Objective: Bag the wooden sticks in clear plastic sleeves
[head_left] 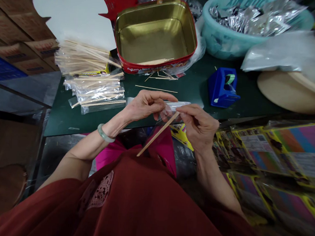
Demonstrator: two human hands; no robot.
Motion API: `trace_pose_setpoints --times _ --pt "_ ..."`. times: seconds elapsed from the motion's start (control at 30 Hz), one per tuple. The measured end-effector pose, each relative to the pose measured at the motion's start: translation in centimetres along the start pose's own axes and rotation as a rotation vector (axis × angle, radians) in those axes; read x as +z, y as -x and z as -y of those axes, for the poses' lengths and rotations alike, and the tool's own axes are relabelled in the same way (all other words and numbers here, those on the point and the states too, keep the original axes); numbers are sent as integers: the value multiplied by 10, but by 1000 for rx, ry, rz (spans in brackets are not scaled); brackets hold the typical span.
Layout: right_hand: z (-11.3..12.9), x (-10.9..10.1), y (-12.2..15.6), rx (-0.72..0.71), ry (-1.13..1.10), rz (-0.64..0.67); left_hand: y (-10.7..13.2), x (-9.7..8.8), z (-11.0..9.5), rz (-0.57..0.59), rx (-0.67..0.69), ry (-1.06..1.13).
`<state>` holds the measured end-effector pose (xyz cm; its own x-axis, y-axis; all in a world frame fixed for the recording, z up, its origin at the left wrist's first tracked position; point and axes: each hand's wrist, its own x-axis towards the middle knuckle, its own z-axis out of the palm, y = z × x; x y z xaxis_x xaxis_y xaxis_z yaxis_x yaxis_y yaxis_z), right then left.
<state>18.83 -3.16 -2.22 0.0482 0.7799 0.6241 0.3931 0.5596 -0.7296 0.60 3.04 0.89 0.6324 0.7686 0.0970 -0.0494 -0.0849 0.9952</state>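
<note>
Over the near edge of the dark green table, my left hand (149, 105) pinches the top of a clear plastic bag (165, 113). Thin wooden sticks (157, 134) slant down toward my lap, their upper end at the fingertips of my right hand (197, 122), which is closed on them. The bag appears to lie around or along the sticks; its outline is hard to make out. Just beyond my hands, a flat stack of clear bags (192, 105) lies on the table. A single loose stick (156, 88) rests beyond my left hand.
A red tin (120, 63) with a gold inside holds a few sticks. Bagged sticks (97, 88) are piled at left. A blue tape dispenser (221, 88) stands at right, before a teal basin (219, 39) of silver packets. Colourful packages (292, 149) fill the right side.
</note>
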Motion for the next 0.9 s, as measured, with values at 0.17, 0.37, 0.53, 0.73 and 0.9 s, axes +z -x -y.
trace_pose_setpoints --times 0.17,0.37,0.53,0.73,0.9 --pt "3 -1 -1 -47 99 7 0 -1 0 -18 -2 -26" --pt "6 -2 -1 -128 218 6 0 0 -2 -8 -20 -41" --pt "10 -3 4 -121 151 44 -1 5 1 -48 4 -36" --pt "-1 -6 6 164 -327 35 0 7 0 -75 9 -102" --pt "2 -5 -5 235 -214 280 0 7 -3 -49 6 -46"
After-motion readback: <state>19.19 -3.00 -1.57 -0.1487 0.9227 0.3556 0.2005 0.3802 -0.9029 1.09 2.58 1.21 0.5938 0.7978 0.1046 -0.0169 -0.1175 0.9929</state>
